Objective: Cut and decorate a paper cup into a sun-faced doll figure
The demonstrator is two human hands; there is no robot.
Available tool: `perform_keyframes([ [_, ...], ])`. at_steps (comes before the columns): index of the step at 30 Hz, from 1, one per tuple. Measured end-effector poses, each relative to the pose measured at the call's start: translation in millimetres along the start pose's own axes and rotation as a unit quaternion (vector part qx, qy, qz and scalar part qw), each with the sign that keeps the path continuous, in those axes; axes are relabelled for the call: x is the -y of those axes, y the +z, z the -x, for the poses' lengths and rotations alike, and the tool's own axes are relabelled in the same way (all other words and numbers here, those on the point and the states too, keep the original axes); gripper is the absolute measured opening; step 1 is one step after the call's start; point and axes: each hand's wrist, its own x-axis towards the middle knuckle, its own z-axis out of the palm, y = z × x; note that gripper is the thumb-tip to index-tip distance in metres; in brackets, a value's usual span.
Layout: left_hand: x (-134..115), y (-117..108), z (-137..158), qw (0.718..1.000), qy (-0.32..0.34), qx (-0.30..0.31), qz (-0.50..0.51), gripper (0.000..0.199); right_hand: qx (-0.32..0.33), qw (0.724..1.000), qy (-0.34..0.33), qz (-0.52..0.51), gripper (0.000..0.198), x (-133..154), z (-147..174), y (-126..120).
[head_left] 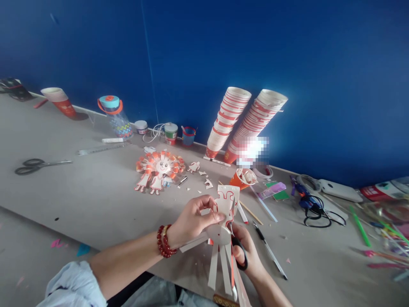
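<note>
My left hand (200, 218) pinches a white paper cutout (225, 200) that has a red outline drawn on it. Below the fingers, the piece spreads into several long strips (215, 266) around a rounded base (219, 234). My right hand (247, 251) grips black-handled scissors (239, 251), whose blades point up along the cutout's right edge, close to the red line. Left of my hands lie finished-looking paper figures (157, 181) with red outlines, one with a drawn face (162, 165) ringed by curled orange-and-white strips. Small paper scraps (208, 183) are scattered nearby.
Two tall paper cup stacks (228, 117) lean at the blue wall. An orange cup (243, 178) holds scraps. Another pair of scissors (41, 165) and a clear bottle (116, 115) are at left. A pen (270, 249), a blue glue gun (308, 200) and craft sticks (361, 226) lie at right.
</note>
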Motion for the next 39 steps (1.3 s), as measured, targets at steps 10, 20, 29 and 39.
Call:
perform_keyframes([
  [10,4.1,1.3,-1.8,0.996,-0.048,0.004,0.080,0.027,0.000,1.000,0.011,0.007,0.075,-6.3,4.1,0.4],
  [20,2.1,0.7,-1.1,0.999,-0.028,-0.012,0.041,0.029,-0.003,0.999,0.005,0.033,0.074,-6.2,3.6,0.4],
  [29,4.3,-0.8,-1.1,1.000,0.022,0.001,-0.023,0.024,-0.011,0.999,0.004,0.047,0.077,-2.9,2.6,0.1],
  [39,-9.3,-8.8,-3.6,0.991,0.063,0.038,-0.110,0.016,0.014,0.999,0.015,0.038,0.084,7.6,-0.1,-2.6],
])
